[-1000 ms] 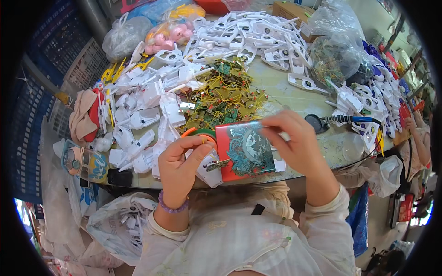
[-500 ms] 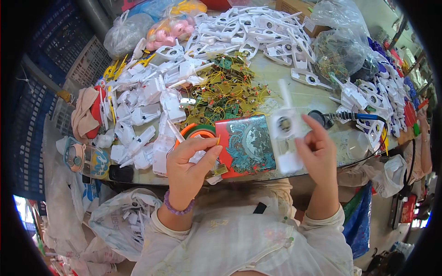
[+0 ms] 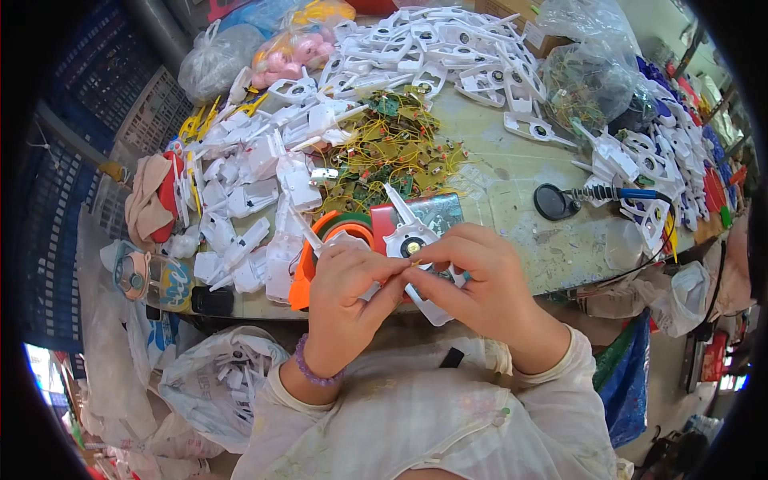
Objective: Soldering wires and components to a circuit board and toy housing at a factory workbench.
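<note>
My left hand (image 3: 352, 292) and my right hand (image 3: 480, 280) meet fingertip to fingertip over the table's near edge. Both are closed in a pinch at a thin yellow wire (image 3: 416, 262), of which only a tiny piece shows. Directly beneath them a white plastic shell (image 3: 402, 206) with a round speaker in it rests tilted on a red and teal box (image 3: 444, 210). The fingers cover part of the shell. Beside my left hand sits an orange tape-like ring (image 3: 304, 268). No circuit board shows in my fingers; one may be hidden behind them.
Wired circuit boards (image 3: 392, 152) are heaped mid-table, with white shells (image 3: 448, 48) piled behind and white housings (image 3: 256, 192) to the left. A soldering iron (image 3: 628, 194) lies in its holder at right. A bottle (image 3: 156, 276) stands at the left edge.
My right hand has set the white shell down on the box and moved left to my left hand. My left hand has shifted slightly right, still pinching the wire.
</note>
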Available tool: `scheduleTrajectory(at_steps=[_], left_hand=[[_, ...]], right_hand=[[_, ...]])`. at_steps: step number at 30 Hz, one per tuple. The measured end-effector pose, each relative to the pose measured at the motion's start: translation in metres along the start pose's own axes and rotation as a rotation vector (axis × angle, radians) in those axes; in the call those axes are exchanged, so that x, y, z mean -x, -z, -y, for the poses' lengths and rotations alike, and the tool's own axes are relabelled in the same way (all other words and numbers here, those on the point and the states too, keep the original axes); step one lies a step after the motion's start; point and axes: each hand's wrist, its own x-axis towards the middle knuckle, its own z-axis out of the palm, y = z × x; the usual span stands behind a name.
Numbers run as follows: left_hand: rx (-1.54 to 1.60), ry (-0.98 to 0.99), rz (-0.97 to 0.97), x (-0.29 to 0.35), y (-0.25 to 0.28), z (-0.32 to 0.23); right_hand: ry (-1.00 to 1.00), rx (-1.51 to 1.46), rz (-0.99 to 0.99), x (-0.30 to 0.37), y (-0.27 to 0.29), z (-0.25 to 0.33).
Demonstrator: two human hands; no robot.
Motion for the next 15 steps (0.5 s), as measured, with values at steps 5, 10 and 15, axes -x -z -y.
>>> scheduleTrajectory(at_steps=[5, 10, 15], left_hand=[[0.050, 0.013, 0.031, 0.001, -0.003, 0.002], [0.072, 0.078, 0.071, 0.004, -0.001, 0.001], [0.312, 0.356, 0.067, 0.015, -0.005, 0.001]], right_hand=[[-0.041, -0.099, 0.010, 0.003, -0.007, -0.009], [0.032, 0.009, 0.005, 0.006, -0.005, -0.008], [0.006, -0.008, 0.003, 0.017, -0.004, -0.006]])
